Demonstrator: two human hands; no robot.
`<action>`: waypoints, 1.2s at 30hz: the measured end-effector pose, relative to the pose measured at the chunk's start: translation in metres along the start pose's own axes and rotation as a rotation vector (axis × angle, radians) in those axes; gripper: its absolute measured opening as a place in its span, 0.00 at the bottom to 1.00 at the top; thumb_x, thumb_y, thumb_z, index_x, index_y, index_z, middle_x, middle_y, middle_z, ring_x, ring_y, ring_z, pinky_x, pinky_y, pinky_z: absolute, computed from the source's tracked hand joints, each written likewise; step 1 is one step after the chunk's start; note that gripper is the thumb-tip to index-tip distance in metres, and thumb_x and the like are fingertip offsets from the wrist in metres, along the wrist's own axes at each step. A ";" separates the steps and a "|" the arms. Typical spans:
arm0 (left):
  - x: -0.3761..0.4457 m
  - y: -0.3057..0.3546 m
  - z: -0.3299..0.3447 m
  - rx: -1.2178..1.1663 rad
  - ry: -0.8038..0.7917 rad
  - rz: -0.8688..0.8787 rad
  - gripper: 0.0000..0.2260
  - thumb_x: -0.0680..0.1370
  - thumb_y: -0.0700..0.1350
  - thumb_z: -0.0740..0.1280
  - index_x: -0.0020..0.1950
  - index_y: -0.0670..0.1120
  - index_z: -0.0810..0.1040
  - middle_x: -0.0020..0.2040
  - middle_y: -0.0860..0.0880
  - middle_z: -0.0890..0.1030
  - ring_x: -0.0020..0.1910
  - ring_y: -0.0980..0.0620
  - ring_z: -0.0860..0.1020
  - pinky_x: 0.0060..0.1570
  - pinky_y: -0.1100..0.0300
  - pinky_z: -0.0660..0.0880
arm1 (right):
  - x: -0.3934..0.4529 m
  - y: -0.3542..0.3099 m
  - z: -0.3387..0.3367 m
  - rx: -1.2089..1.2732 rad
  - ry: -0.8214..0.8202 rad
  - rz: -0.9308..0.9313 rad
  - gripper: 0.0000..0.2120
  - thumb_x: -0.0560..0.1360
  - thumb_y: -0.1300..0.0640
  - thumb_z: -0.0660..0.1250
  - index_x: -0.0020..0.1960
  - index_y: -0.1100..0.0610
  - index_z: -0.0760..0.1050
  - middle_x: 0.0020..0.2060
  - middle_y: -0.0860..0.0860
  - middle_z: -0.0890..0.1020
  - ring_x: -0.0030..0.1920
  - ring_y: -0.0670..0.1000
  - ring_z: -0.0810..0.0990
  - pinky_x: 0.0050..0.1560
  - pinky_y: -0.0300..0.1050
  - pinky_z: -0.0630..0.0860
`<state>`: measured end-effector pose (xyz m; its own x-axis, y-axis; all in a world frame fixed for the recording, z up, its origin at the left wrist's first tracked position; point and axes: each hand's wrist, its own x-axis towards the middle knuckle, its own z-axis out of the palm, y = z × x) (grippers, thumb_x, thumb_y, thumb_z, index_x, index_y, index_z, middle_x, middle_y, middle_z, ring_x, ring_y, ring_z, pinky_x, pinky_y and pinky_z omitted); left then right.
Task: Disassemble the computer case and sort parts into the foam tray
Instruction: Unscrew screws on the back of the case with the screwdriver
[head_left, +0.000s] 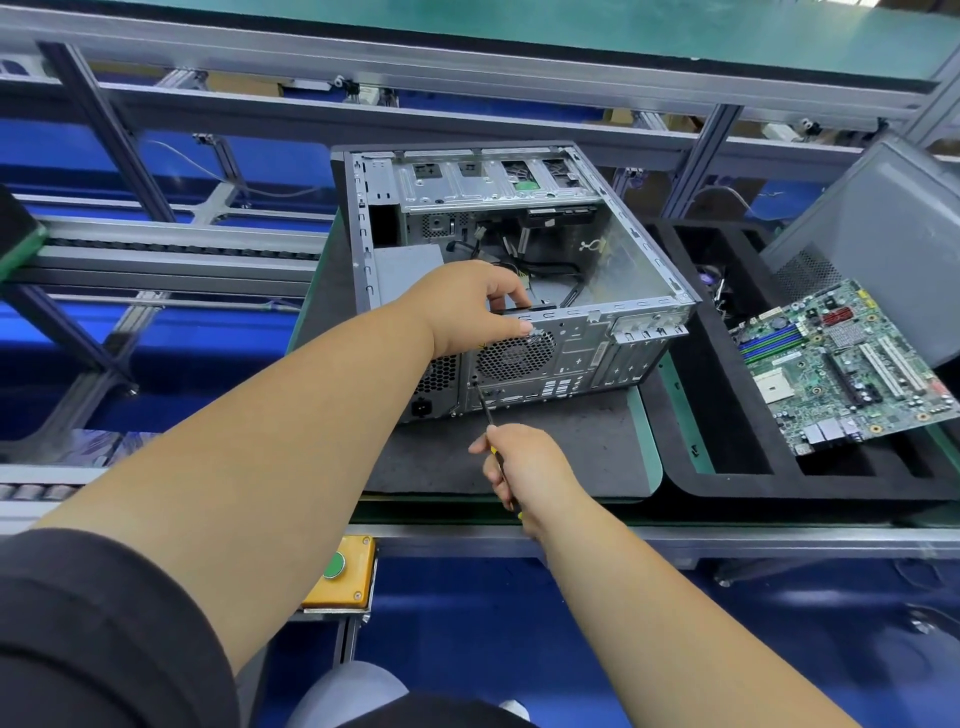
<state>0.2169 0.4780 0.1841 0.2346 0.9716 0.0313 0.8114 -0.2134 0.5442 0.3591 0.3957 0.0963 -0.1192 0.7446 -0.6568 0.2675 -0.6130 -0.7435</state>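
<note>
The open computer case (613, 260) lies on its side on a grey mat (571, 452), its rear panel facing me. My left hand (470, 306) grips the top edge of the rear panel above the fan grille (517, 356), thumb on the outside, fingers curled inside over a black fan. My right hand (524, 467) holds a black-and-yellow screwdriver (488, 415); its tip sits at a screw hole at the lower left of the grille. To the right, the black foam tray (727, 483) holds a green motherboard (841, 364) lying tilted.
A grey case side panel (883, 234) leans at the tray's far right. Black cables lie in the tray's back compartment (727, 280). A yellow box with a green button (340, 574) hangs under the bench edge. Aluminium conveyor rails (171, 249) run to the left and behind.
</note>
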 end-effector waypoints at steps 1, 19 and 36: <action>0.000 0.000 0.000 -0.002 -0.001 0.001 0.10 0.75 0.56 0.70 0.56 0.59 0.80 0.49 0.54 0.79 0.44 0.55 0.75 0.48 0.59 0.73 | 0.000 0.000 0.001 -0.172 0.077 -0.076 0.16 0.83 0.51 0.56 0.44 0.56 0.77 0.26 0.50 0.74 0.24 0.48 0.69 0.28 0.40 0.65; -0.001 0.000 -0.001 -0.002 0.005 0.002 0.10 0.74 0.57 0.70 0.54 0.60 0.80 0.48 0.55 0.79 0.46 0.54 0.76 0.50 0.58 0.74 | -0.004 0.008 -0.020 0.438 -0.327 0.137 0.17 0.83 0.52 0.60 0.47 0.62 0.81 0.34 0.52 0.78 0.30 0.48 0.75 0.31 0.40 0.74; 0.000 -0.002 0.000 -0.017 0.015 0.004 0.10 0.74 0.57 0.70 0.54 0.60 0.80 0.48 0.55 0.79 0.42 0.61 0.74 0.47 0.61 0.71 | 0.004 0.020 -0.007 0.470 -0.113 0.129 0.10 0.74 0.54 0.74 0.48 0.59 0.75 0.27 0.50 0.74 0.25 0.46 0.73 0.26 0.39 0.73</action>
<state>0.2152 0.4787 0.1826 0.2297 0.9722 0.0457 0.8013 -0.2155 0.5580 0.3706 0.3883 0.0802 -0.2231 0.6373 -0.7376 -0.1695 -0.7705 -0.6144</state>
